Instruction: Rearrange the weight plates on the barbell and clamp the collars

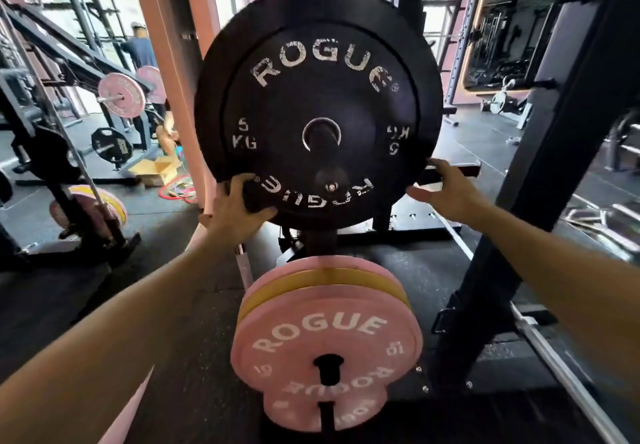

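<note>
Head view: we see the black 5 kg plate (318,107) on the barbell sleeve (322,133), face toward us. Our left hand (239,206) grips the plate's lower-left rim, fingers curled on it. Right hand (446,189) sits at its lower-right edge, fingers spread, w/ contact unclear. Below the plate, pink plates (325,350) w/ a yellow plate (311,286) between them.
</note>
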